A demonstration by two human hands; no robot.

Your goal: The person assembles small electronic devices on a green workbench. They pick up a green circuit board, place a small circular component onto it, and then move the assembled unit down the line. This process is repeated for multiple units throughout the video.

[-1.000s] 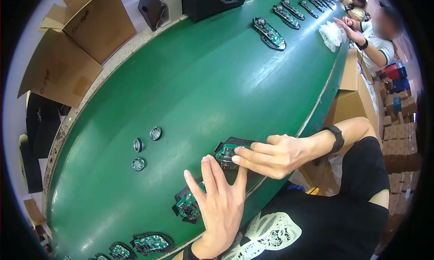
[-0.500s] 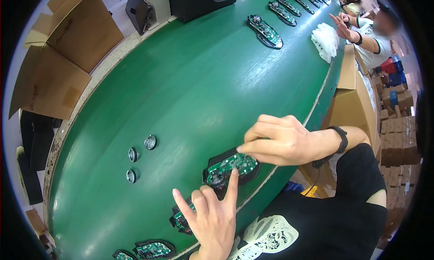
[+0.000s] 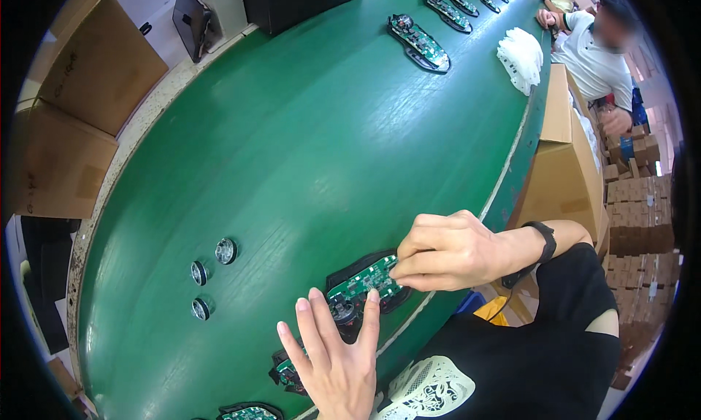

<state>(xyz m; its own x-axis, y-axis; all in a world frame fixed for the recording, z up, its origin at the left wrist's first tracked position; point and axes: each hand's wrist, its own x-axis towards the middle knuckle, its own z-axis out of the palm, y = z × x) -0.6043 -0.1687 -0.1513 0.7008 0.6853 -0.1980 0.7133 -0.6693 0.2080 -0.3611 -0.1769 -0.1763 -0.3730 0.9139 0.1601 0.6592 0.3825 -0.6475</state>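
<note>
A green circuit board in a black shell [image 3: 365, 280] lies at the near edge of the green table, with a round dark part at its left end. My left hand [image 3: 337, 365] has its fingers spread, and its index fingertip rests on the board's near side. At the board's right end, my right hand [image 3: 458, 253] is closed in a pinch against it; anything between those fingertips is too hidden to name. Partly covered by my left hand is a second board in a black shell [image 3: 286, 375]. Another such assembly [image 3: 250, 413] is cut off by the lower edge.
Three small round silver-and-black parts [image 3: 225, 251] stand left of my hands. More board assemblies [image 3: 420, 43] line the far table [image 3: 307, 143], beside a stack of white plastic pieces [image 3: 521, 61]. Cardboard boxes [image 3: 558, 175] flank both sides. A co-worker [image 3: 591, 55] sits at far right.
My left hand's curled fingers have straightened and spread. My right hand stays pinched at the board's end. The view has shifted slightly, and the co-worker's raised hands have come down.
</note>
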